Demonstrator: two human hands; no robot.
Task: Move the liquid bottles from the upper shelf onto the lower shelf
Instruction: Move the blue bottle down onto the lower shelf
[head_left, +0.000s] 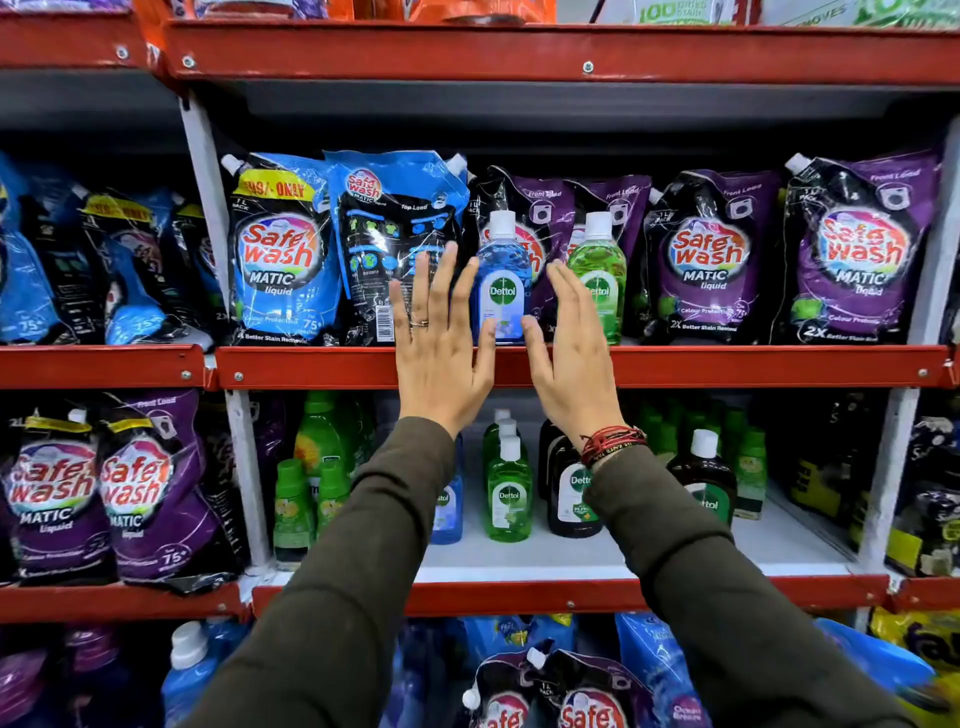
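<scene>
- Neither hand gripped anything: the left hand and right hand were both flat and spread-fingered, raised on either side of the blue bottle, with the thumbs near its lower label; whether they touched it could not be told.
- Red-edged upper shelf ran across the middle of the view; the lower shelf, a white deck with a red front lip, lay toward 6 o'clock from it.
- Detergent pouches filled the upper shelf: blue pouches toward 9 o'clock from the hands, purple pouches toward 3 o'clock.
- Dark sleeves covered both forearms, rising from 6 o'clock; a red thread band circled the right wrist.
- Blue bottle stood upright at the upper shelf's front edge, white-capped; the green bottle stood upright just beside it at 3 o'clock, partly hidden by the right hand's fingers.
- On the lower shelf stood further bottles, among them a green one and a dark brown one.
- Left ring finger bore a ring.
</scene>
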